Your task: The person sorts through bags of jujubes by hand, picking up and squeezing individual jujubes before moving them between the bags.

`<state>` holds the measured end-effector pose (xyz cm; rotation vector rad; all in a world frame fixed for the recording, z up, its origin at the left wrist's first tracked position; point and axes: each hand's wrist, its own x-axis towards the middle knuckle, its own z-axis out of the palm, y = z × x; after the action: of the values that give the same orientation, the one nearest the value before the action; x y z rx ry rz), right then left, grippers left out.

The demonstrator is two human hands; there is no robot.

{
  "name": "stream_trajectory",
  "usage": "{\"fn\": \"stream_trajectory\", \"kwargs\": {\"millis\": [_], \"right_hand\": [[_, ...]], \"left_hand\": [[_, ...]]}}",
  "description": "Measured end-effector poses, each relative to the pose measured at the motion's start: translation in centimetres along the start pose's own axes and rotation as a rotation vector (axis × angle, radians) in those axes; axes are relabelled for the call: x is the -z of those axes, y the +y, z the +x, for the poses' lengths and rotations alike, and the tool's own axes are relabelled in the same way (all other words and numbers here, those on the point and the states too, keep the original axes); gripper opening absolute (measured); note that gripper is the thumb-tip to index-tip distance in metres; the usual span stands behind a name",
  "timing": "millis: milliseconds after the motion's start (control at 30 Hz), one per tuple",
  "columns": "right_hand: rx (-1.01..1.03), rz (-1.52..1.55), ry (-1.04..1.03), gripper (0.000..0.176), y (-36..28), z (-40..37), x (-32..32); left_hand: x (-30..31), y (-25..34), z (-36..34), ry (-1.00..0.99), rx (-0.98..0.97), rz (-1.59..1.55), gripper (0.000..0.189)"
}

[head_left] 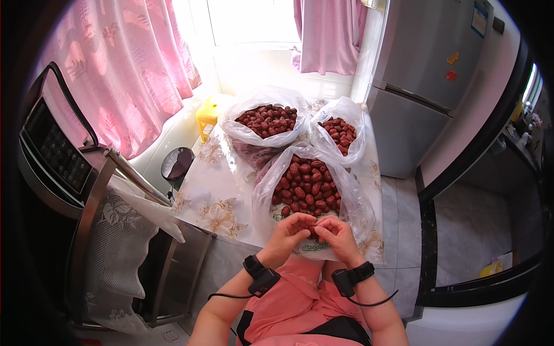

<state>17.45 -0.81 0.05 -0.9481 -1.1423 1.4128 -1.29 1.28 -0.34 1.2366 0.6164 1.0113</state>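
My left hand (292, 232) and my right hand (339, 236) meet over the near side of a clear plastic bag (360, 213). Both have their thumbs and fingers pinched, with the fingertips almost touching. Between them shows a dark red date (313, 232), mostly covered by the fingers. Just beyond my hands, a heap of wrinkled red dates (310, 181) fills the open bag. Each wrist wears a black strap with a small device and a cable.
Behind stand two more plastic bags of red dates, one at back left (268, 121) and one at back right (339, 134). A flowered tablecloth (216, 219) covers the table. A yellow container (206, 118) is at the far left; a grey refrigerator (424, 86) stands right.
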Motion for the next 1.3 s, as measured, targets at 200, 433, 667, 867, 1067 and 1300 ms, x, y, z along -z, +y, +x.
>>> {"fn": "stream_trajectory", "kwargs": {"millis": [200,433,667,867,1067,1300], "right_hand": [[-0.014,0.021,0.000,0.008,0.0,0.0,0.1],[-0.011,0.027,-0.005,0.010,0.1,0.0,0.0],[0.016,-0.016,-0.007,0.011,0.0,0.0,0.0],[-0.005,-0.005,-0.004,0.011,0.2,-0.1,0.1],[0.012,0.004,-0.020,0.008,0.3,0.0,0.2],[0.010,-0.010,-0.006,0.008,0.1,0.0,0.0]], "left_hand": [[0.3,-0.4,0.0,0.038,0.064,-0.078,0.021],[0.1,-0.5,0.0,0.060,0.040,-0.057,0.022],[0.1,-0.7,-0.1,0.051,0.056,-0.120,0.025],[0.7,-1.0,0.1,-0.007,-0.088,0.155,0.032],[0.2,-0.5,0.1,0.024,-0.048,0.117,0.033],[0.4,-0.6,0.1,0.034,-0.005,0.004,0.029]]}}
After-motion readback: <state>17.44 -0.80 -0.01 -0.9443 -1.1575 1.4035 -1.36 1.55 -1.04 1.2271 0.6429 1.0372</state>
